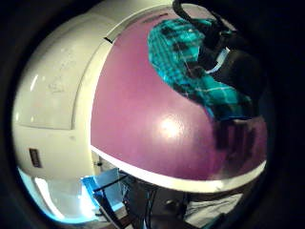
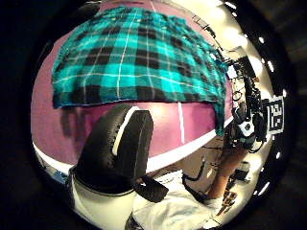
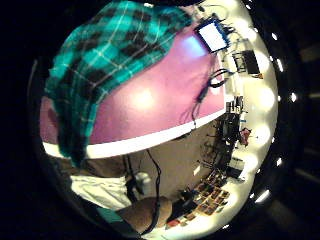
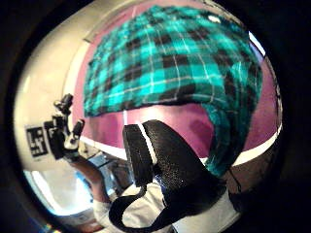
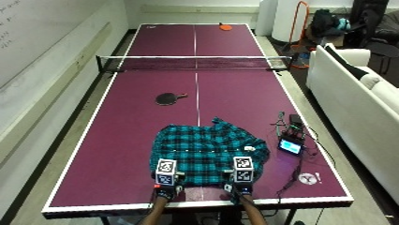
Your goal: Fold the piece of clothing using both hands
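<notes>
A maroon ping-pong table [image 5: 124, 140] with a net [image 5: 195, 62] fills the room; a white sofa [image 5: 349, 89] stands alongside it.

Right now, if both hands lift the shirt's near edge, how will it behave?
The shirt will probably droop and sag: it lies flat and rumpled, one corner already hanging over the table edge. It looks thin and light. It may slide on the glossy top.

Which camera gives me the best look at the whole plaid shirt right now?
The outside view: the whole plaid shirt shows, spread on the table before both hands. Both thumb-side palm views show most of it up close; the little-finger views catch only part.
</notes>
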Demonstrator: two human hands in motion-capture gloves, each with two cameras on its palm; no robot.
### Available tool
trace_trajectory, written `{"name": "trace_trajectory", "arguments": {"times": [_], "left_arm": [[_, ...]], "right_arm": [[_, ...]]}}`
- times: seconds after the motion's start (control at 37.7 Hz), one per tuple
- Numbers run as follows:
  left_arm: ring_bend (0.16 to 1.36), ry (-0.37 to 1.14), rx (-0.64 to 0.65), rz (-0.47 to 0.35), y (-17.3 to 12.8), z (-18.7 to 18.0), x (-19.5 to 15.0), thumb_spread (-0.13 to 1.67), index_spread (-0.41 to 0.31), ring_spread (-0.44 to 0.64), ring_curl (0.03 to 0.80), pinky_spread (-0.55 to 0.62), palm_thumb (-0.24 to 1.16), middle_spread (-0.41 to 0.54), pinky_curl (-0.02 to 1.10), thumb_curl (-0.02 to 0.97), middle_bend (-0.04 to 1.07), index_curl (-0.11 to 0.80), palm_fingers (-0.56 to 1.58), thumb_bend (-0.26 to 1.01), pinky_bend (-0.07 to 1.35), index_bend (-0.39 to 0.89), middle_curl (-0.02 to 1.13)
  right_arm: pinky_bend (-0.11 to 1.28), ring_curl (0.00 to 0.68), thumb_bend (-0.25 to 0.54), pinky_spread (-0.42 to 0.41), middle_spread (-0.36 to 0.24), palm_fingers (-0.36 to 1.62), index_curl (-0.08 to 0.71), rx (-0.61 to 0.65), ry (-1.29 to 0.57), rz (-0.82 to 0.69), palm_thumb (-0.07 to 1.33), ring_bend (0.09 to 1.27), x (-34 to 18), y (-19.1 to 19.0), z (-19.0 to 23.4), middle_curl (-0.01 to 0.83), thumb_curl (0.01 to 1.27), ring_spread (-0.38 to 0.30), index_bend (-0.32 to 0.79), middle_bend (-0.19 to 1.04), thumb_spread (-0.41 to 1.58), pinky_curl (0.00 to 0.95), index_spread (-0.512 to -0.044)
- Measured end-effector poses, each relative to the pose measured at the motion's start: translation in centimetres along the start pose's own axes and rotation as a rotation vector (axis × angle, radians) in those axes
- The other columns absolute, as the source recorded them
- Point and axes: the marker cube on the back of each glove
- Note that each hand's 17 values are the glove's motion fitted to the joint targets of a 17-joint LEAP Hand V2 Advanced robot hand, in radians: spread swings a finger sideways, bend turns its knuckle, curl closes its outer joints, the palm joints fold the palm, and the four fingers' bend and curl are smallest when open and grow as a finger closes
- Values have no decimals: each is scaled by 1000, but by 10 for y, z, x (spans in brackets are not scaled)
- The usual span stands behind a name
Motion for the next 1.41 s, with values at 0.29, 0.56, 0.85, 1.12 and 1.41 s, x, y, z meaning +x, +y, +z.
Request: {"name": "trace_trajectory", "arguments": {"times": [0.29,0.56,0.85,1.12,1.41], "left_arm": [[640,-125,153,55,-47,67,-14,1159,-113,17,300,77,216,-54,336,208,203,237,587,6,485,213,306],[612,-139,376,88,-35,44,-21,1258,-264,-264,318,-197,471,-242,337,261,206,333,1123,113,416,287,342],[802,117,379,178,8,-71,-36,1292,-313,-381,414,-335,558,-362,367,263,508,331,1387,118,353,135,472],[874,18,213,85,-94,-70,-50,1291,-338,-393,458,-386,590,-389,429,256,602,362,1390,93,473,172,522],[915,-2,-16,95,-114,-41,-24,1290,-349,-390,478,-380,616,-387,451,248,622,410,1328,65,459,199,537]], "right_arm": [[537,192,93,233,-8,128,231,-17,10,-64,486,290,11,18,-6,278,244,153,273,200,1162,302,-370],[354,252,222,25,-208,896,310,311,-57,-132,770,469,38,-39,42,332,291,-189,366,258,1259,257,-360],[462,423,200,-259,-248,1384,295,291,-269,-313,799,791,45,3,-89,454,259,-251,88,504,1301,344,-334],[592,488,119,-329,-233,1351,284,26,-194,-195,752,897,19,-78,-169,502,232,-231,115,599,1251,407,-331],[601,499,29,-346,-223,1343,343,-274,-38,-130,713,872,-19,-183,-100,515,216,-225,191,610,1179,421,-340]]}}
